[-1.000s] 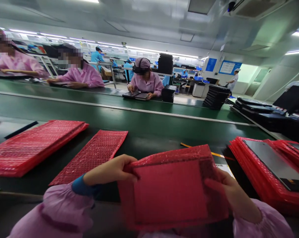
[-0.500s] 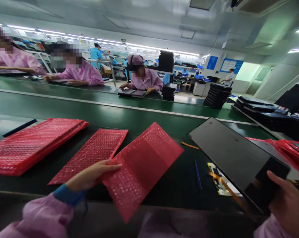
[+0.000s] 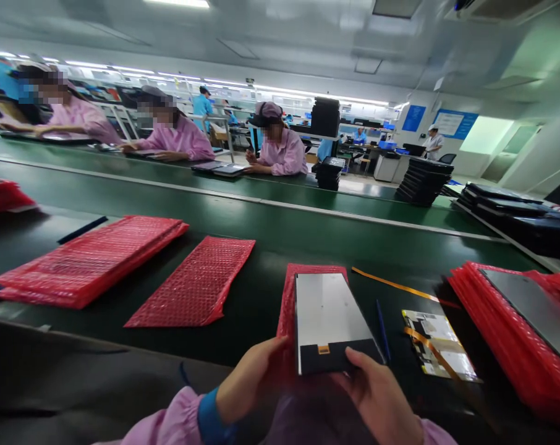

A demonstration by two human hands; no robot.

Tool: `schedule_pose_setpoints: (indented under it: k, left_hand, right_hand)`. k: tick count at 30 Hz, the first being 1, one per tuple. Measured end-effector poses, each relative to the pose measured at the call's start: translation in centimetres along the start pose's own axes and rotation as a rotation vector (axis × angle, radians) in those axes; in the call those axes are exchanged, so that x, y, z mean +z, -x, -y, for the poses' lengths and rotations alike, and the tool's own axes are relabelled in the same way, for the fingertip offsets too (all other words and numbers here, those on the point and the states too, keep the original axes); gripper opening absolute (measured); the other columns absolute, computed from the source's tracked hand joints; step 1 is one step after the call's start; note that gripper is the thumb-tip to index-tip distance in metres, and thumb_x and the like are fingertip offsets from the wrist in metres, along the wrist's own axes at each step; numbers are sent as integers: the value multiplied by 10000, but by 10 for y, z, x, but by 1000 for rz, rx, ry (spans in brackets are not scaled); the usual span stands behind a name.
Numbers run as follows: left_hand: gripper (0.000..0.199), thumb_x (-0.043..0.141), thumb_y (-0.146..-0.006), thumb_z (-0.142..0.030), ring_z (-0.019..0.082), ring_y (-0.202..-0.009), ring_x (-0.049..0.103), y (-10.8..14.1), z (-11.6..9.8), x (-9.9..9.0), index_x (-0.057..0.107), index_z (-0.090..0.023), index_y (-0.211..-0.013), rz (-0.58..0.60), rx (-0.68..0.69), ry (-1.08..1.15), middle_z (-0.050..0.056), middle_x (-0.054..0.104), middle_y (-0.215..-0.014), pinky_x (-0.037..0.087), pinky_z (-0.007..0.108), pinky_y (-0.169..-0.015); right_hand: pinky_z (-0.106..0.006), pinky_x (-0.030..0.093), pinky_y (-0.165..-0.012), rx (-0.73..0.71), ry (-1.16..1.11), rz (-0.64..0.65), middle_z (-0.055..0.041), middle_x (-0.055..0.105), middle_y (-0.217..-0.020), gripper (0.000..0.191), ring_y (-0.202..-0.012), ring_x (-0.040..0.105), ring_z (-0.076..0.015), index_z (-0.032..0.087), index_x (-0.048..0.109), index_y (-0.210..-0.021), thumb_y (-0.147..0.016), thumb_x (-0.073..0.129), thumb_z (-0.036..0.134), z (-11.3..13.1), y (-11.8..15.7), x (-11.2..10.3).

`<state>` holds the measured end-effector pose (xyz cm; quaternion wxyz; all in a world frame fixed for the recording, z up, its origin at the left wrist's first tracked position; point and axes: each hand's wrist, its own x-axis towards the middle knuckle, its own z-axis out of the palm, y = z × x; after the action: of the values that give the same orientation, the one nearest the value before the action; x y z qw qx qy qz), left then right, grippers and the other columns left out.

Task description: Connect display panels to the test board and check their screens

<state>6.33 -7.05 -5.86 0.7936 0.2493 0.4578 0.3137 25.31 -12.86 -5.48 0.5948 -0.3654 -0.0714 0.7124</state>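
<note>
Brought in from the right, the silver-backed display panel [image 3: 333,309] now sits over the red bubble-wrap pouch [image 3: 288,309]; from where I stand, the right hand [image 3: 377,388] grips the panel's near black end, the left hand [image 3: 250,377] holding the pouch's left edge

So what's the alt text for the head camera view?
A person's right hand holds a silver and black rectangular panel over a red bubble wrap pouch gripped by the left hand. Stacked red pouches lie on a dark green worktop.
</note>
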Motion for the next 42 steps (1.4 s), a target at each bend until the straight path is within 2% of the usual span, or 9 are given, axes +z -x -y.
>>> schedule_pose_setpoints:
  k: [4,9,18,23,25,30,35,39,42]
  left_hand:
    - [563,569,-807,-577,329,-882,706,0,0,1,645,-126,-1136,152,-39,67,127,748,-986,569,468,-770]
    - [493,755,-714,-366,313,-913,703,-4,-3,1,607,-131,-1122,-41,117,-23,107,749,-966,560,410,-782]
    - [419,770,-671,-396,267,-687,703,-8,-6,7,595,-185,-988,-58,22,-122,36,729,-751,554,381,-656]
    - [564,831,-579,-277,271,-864,709,-13,-8,10,600,-151,-1078,-41,132,-140,66,755,-913,546,363,-816]
    - [615,852,-551,-278,289,-965,692,-14,-9,10,595,-141,-1093,-23,137,-144,85,752,-986,529,368,-888]
    - [731,859,-562,-311,318,-1067,658,-18,-5,15,532,-156,-1198,37,37,-139,107,730,-1088,510,415,-950]
    - [747,784,-616,-396,341,-1188,577,-26,2,19,495,-119,-1246,77,140,-353,175,649,-1237,459,402,-1003]
    - [777,637,-751,-465,366,-1034,637,-14,-7,16,424,-71,-1385,-255,420,-1027,177,699,-1007,447,421,-908]
    - [681,468,-865,-497,315,-720,646,3,-16,18,428,-91,-1411,-413,439,-1388,79,635,-692,438,392,-723]
  right_hand:
    - [-320,611,-785,16,-52,36,65,774,-866,199,-952,711,-221,268,733,-776,-627,834,182,-24,-18,-2]
    - [-233,580,-796,227,79,216,-21,763,-993,179,-927,721,-189,226,767,-832,-701,788,346,-22,-21,-15]
    - [-188,543,-794,240,178,234,-41,750,-1022,273,-964,708,-161,235,779,-894,-700,784,427,-22,-17,-17]
    - [-227,543,-732,451,367,461,-39,775,-865,466,-838,733,-167,246,780,-812,-721,623,675,-17,-6,-26]
    - [-229,540,-636,327,333,367,-37,764,-730,396,-665,719,-154,232,767,-803,-718,670,606,-8,3,-38]
    - [-118,480,-500,-304,-19,-190,46,711,-708,300,-539,577,-55,264,720,-934,-663,834,323,29,16,-85]
    - [-73,418,-393,-443,-182,-228,49,723,-771,295,-461,472,-15,262,725,-936,-664,839,268,58,5,-120]
    - [-66,391,-390,-588,-94,-274,77,698,-674,368,-425,466,-1,287,696,-1021,-685,830,350,73,5,-107]
    - [-126,365,-344,-668,316,-347,47,676,-596,476,-386,508,-55,243,620,-1176,-771,733,465,73,11,-85]
